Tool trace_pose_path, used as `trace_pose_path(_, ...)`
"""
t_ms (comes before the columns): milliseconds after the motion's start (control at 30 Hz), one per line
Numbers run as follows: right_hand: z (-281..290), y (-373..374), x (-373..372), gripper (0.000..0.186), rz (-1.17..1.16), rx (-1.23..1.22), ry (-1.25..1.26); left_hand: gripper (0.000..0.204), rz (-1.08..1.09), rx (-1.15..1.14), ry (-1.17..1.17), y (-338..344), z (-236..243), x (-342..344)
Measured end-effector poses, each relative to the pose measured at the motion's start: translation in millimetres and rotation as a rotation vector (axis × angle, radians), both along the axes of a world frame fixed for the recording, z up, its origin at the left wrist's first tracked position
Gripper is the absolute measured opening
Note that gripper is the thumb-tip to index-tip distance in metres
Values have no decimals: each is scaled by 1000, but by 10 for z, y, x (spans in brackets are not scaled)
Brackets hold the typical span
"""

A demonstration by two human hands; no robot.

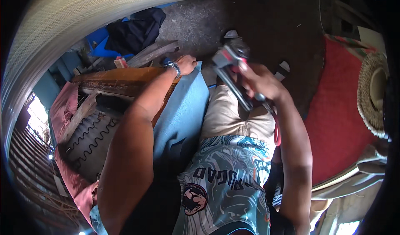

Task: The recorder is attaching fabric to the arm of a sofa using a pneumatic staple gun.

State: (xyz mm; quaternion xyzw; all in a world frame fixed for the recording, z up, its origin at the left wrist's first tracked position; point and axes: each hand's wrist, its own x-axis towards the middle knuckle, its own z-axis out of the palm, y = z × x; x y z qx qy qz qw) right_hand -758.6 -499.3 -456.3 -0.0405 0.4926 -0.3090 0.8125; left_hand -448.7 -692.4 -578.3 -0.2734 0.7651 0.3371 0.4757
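Observation:
My left hand [186, 65], with a watch on its wrist, has its fingers closed on the top edge of a light blue fabric [186, 105] draped along a furniture frame [129, 74] with old brown padding. My right hand [260, 81] grips a staple gun [230, 60] with red and metal parts, held above my legs and blurred by motion. A red cord hangs below the gun. Inside the frame to my left, wavy metal springs [83, 139] show beside torn pink fabric [64, 118].
A dark cloth [133, 31] on blue material and wood scraps [152, 52] lie on the floor beyond the frame. Red fabric [333, 110] with a straw hat [368, 93] is on my right. A woven sheet [62, 22] hangs at the upper left.

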Motion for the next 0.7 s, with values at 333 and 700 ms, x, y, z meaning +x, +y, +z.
trace_pose_path(333,-602,-677,614,79,319,-45,-33,23,-87,171,253,-144,-136,218)
trace_pose_path(700,-707,-1020,626,83,478,-88,-5,45,4,292,60,-241,-151,208)
